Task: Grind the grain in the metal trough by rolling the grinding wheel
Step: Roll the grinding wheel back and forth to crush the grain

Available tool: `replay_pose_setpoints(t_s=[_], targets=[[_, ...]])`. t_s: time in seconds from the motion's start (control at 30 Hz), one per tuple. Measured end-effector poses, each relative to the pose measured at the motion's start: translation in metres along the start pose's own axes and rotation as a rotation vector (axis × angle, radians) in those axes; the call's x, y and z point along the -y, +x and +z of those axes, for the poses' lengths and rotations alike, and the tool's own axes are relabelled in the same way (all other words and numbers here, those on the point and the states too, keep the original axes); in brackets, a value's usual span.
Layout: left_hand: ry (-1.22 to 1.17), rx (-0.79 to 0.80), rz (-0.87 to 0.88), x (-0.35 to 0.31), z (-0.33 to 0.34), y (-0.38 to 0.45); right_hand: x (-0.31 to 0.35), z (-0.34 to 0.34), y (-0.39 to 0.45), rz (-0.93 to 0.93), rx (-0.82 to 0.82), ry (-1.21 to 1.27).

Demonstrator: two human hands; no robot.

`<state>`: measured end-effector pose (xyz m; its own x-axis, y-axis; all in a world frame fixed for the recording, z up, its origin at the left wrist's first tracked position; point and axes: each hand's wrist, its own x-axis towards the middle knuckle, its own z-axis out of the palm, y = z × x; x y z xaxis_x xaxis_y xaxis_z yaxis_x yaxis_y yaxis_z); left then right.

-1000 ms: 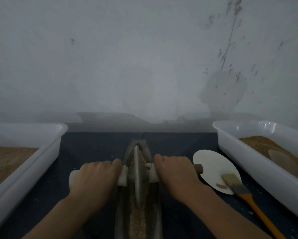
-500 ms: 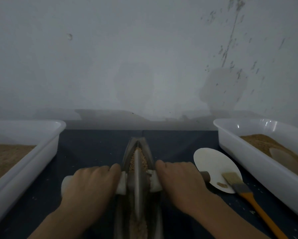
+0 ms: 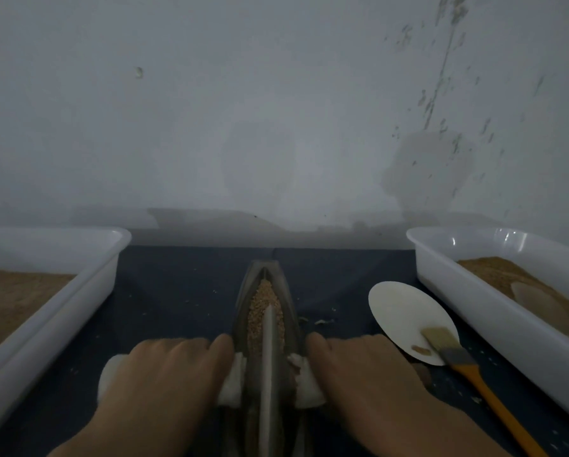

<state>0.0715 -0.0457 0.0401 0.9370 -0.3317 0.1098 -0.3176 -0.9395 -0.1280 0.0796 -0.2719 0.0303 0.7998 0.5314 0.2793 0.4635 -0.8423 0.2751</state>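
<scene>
At the left edge of the dark blue cloth-covered surface stood a white plastic tray, smooth and round-cornered, filled with fine brown powder; no writing could be read anywhere. The left hand was curled over the white-wrapped left handle of the grinding wheel, gripping it, with a stub of the wrap showing beyond the hand's outer side; the wheel itself, a thin dull-grey metal disc seen edge-on, stood upright in the metal trough, a narrow boat-shaped channel pointed at its far end and lying at the middle of the surface, running away from the near edge. Coarse tan grain lay heaped in the trough ahead of the wheel; a few pale flakes were scattered on the cloth beside it. The right hand gripped the frayed white-wrapped right handle in the same curled hold. Just right of that hand lay a flat cream-coloured oval disc, with the bristles of a brush resting on its near rim; the brush had an orange handle. At the right edge stood a second white tray holding brown powder and a pale scoop-like shape. Compared with half a second earlier, both hands and the wheel had drawn back towards the near edge, leaving more grain exposed in front of the wheel.
</scene>
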Motion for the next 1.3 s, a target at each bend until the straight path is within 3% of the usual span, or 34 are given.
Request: replay_pose_setpoints(t_s=[0.1, 0.23, 0.4, 0.47, 0.67, 0.8, 0.97, 1.07, 1.3], targets=[[0.011, 0.004, -0.004, -0.003, 0.0, -0.005, 0.002, 0.001, 0.001, 0.024, -0.073, -0.013], [0.084, -0.137, -0.05, 0.004, 0.013, 0.015, -0.009, 0.011, 0.024, 0.023, 0.035, 0.021], [0.075, -0.22, -0.111, 0.014, 0.022, 0.046, -0.021, 0.02, 0.056, 0.035, -0.096, -0.014], [0.08, -0.24, -0.102, 0.011, 0.022, 0.044, -0.019, 0.018, 0.057, 0.032, -0.076, -0.031], [-0.016, -0.18, -0.022, 0.003, 0.011, 0.001, -0.002, 0.002, 0.007, 0.026, -0.066, -0.005], [0.07, -0.339, 0.165, -0.001, 0.007, -0.017, 0.004, 0.004, -0.012, 0.032, -0.053, 0.008], [0.16, -0.325, 0.007, 0.005, 0.019, 0.019, -0.01, 0.013, 0.022, 0.052, 0.013, -0.034], [0.119, -0.344, -0.073, 0.011, 0.024, 0.042, -0.02, 0.02, 0.049, 0.035, -0.058, -0.074], [0.123, -0.318, -0.068, 0.011, 0.026, 0.036, -0.015, 0.015, 0.042, 0.01, -0.094, -0.124]])
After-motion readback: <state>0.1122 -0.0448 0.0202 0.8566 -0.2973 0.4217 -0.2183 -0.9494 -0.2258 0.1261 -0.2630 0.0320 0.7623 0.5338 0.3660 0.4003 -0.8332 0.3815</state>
